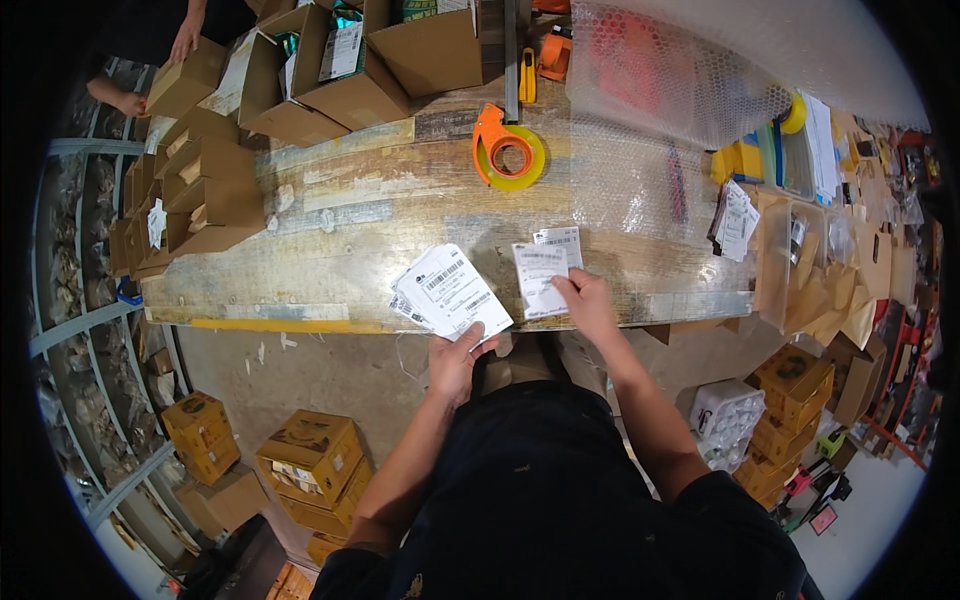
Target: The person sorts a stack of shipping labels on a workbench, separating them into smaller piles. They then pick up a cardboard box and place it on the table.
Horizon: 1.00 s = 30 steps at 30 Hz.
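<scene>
A fanned stack of white shipping labels (454, 289) is pinched in my left hand (455, 367), thumb on top, at the near edge of the wooden workbench (360, 262). My right hand (589, 300) grips a single label (541, 277) between thumb and fingers, to the right of the stack. Partly behind that label is another printed label (562, 244), and I cannot tell whether it lies on the bench. The labels bear barcodes and writing. Beyond both hands, an orange tape dispenser (491, 142) with a yellowish roll rests on the bench.
Open cardboard boxes (360, 90) line the far left, where another person's hand (186, 37) touches a box. Bubble wrap (637, 172) covers the bench's right part. A second label pile (733, 221) lies beside a plastic bin (795, 255). A yellow cutter (528, 75) lies behind the dispenser.
</scene>
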Available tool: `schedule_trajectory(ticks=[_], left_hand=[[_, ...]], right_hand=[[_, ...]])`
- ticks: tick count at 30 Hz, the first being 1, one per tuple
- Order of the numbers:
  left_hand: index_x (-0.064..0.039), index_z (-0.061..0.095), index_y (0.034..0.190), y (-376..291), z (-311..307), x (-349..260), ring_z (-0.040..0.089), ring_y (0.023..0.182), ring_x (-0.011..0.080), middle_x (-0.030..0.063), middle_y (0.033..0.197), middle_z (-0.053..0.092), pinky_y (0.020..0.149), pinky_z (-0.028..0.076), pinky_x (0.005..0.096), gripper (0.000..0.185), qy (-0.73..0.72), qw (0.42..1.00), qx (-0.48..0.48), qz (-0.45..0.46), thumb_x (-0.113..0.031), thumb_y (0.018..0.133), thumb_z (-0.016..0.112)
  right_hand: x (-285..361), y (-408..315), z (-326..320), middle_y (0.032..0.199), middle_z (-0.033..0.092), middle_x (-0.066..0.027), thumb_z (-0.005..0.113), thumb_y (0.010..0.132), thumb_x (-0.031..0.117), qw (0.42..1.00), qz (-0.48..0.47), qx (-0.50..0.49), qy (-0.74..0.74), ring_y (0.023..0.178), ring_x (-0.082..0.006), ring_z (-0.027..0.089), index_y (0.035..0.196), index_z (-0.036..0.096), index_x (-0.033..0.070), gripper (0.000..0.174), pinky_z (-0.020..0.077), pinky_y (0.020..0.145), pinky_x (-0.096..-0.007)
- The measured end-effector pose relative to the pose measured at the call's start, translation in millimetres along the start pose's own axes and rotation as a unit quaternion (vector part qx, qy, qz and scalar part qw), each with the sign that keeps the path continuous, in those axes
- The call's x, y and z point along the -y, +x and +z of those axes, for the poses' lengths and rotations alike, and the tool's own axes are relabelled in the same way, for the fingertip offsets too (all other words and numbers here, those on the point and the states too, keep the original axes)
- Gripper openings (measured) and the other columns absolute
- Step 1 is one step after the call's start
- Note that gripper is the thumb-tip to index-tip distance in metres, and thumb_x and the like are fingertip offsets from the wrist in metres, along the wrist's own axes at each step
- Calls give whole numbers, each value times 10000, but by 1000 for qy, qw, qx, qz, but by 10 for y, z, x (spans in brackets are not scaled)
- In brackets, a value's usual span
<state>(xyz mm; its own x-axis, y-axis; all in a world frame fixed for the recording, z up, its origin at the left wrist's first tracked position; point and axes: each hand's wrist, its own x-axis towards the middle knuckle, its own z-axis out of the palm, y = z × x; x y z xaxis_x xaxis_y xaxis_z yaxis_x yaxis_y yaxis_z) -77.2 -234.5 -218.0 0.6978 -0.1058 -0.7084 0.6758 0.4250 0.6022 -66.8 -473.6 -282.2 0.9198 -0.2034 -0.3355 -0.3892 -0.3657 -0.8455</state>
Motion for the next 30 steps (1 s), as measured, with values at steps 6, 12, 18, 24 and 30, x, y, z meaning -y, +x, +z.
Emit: schedule_trajectory(ticks=[6,12,18,24,30], left_hand=[[2,603,1222,-3,14,4,682,984,226,115,1150,677,802,583,360,340,4,1000,10,19,27,888,662],[1,598,1239,12,74,3,664,1047,229,117,1181,670,897,559,371,398,-1,998,37,51,88,857,665],[-3,581,1257,-16,151,-49,657,1049,224,112,1183,663,898,555,368,373,19,996,41,75,57,892,634],[-31,586,1223,17,78,-19,675,944,207,97,1124,670,764,580,334,285,-42,999,-25,1,-25,939,613],[-15,555,1247,36,-145,48,683,963,216,106,1147,666,760,596,330,344,-24,998,-48,35,-4,914,640]], right_hand=[[-475,257,-79,664,638,-121,735,873,213,990,27,-61,-125,586,-123,564,893,689,-39,256,455,550,-322],[616,-159,41,698,662,-74,721,886,172,992,15,25,122,668,-102,611,914,703,-10,185,492,618,-291],[846,-269,60,717,632,-197,684,892,173,992,-73,97,22,575,-243,585,913,678,-18,192,460,558,-348],[400,-152,76,698,635,-197,648,917,159,996,-53,6,70,561,-270,594,904,668,-22,182,470,565,-366],[124,8,66,658,621,-170,705,891,221,1000,6,17,-21,546,-257,570,850,693,-23,248,447,542,-356]])
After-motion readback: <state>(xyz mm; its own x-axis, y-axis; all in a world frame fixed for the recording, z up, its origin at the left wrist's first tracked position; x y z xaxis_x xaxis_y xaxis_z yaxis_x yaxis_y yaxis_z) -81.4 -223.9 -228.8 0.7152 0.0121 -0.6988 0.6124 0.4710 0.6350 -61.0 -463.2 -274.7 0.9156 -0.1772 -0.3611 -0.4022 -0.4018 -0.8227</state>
